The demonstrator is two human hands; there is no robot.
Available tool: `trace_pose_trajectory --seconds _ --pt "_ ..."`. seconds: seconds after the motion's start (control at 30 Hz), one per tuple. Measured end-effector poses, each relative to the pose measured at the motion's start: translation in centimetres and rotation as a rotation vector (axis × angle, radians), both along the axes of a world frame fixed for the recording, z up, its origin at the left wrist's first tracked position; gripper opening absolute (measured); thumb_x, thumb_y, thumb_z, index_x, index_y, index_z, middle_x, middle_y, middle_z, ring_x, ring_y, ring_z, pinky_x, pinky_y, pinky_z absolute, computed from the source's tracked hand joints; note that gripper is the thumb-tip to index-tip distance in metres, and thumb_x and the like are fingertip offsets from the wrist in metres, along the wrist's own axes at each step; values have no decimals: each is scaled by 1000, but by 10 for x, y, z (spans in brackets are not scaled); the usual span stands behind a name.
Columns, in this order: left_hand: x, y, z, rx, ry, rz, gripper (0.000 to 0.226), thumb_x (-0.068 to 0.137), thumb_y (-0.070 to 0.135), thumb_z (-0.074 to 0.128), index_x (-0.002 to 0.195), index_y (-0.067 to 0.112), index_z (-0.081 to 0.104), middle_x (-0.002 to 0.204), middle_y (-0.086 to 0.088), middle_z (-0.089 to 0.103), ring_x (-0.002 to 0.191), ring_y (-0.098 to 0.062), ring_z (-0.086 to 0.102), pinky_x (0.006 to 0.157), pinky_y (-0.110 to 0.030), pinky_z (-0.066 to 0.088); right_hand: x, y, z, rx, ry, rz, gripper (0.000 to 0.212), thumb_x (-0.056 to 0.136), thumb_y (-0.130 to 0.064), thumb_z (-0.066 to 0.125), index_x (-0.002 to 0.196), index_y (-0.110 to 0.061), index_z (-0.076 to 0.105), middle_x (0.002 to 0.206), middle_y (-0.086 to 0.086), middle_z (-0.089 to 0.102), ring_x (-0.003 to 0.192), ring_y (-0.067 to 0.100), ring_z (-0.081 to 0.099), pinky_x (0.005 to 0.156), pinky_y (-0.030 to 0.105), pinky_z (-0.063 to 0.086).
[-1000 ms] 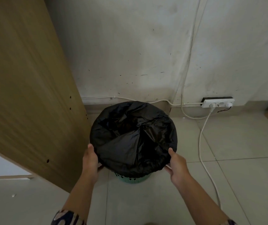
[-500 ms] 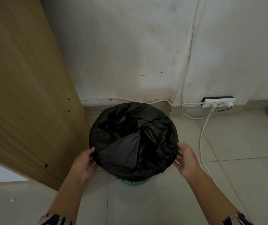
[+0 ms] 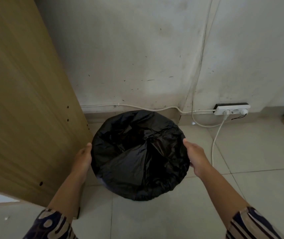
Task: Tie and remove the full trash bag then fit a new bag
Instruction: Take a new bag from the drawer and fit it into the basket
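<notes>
Black trash bag [image 3: 140, 155] sits mid-frame, stretched over a bin whose body is hidden under the plastic; it stands on the tiled floor [image 3: 241, 169] just in front of the wall [image 3: 137, 49]. Left hand [image 3: 82, 159] presses flat against the bag's left edge, right hand [image 3: 195, 156] on the right edge. Left grip: fingers curled around the rim side, thumb up, cannot tell whether it pinches plastic. Right grip: fingers spread apart along the rim, not clamped on anything visible. Bag mouth open and folded over the rim, not gathered or tied yet, so this looks like the early step, peeling the rim loose.

Risks, judged from this: thin plastic is taut over the rim, yanking one side only could tear it or tip the light bin. Wooden panel [image 3: 25, 100] at left of frame is very close to the left hand, little room for knuckles. White cable [image 3: 214, 144] runs down the floor right of the bin from the power strip [image 3: 232, 109] at right-center; lifting the bag out sideways may snag it. Contents unseen; weight unknown
</notes>
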State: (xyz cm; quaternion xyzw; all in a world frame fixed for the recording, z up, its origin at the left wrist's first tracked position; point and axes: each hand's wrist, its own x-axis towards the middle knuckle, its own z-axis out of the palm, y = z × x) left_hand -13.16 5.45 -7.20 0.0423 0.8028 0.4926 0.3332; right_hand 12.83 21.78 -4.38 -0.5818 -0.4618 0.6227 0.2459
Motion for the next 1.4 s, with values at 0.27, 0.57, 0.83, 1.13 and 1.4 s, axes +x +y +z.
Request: trace_pose_trajectory --seconds 0.27,0.57,0.83,1.13,1.4 --pt "-6 10 -3 64 -162 45 41 97 32 36 128 6 48 133 -14 52 120 -31 48 88 -36 39 -8 25 -10 -67 -24 -12 35 95 -19 46 116 8 54 122 19 59 106 29 57 93 37 45" --pt "-11 16 -1 56 -163 8 36 99 20 33 129 4 43 120 -15 55 110 -32 51 80 -34 39 -4 32 -8 -129 47 26 35 91 -13 52 123 1 51 123 12 58 97 20 54 85 31 39" --pt "-33 33 0 -163 106 -152 51 97 41 27 129 7 46 132 -18 49 119 -36 46 100 -43 38 -26 58 -1 186 -155 95 27 88 -34 53 96 -11 65 104 6 65 90 18 57 80 30 41" --pt "-45 67 5 -70 -145 -90 47 94 35 45 125 0 50 122 -19 57 106 -34 56 90 -39 45 -57 91 -6 46 -178 213 27 90 -23 54 101 0 65 103 17 66 81 25 61 70 28 48" --pt "-49 74 17 -44 -288 -90 24 94 18 41 95 0 57 83 -15 56 74 -27 54 65 -33 43 -57 106 -14 -54 -16 179 26 84 -6 61 110 -5 61 81 9 65 67 16 64 56 23 51"
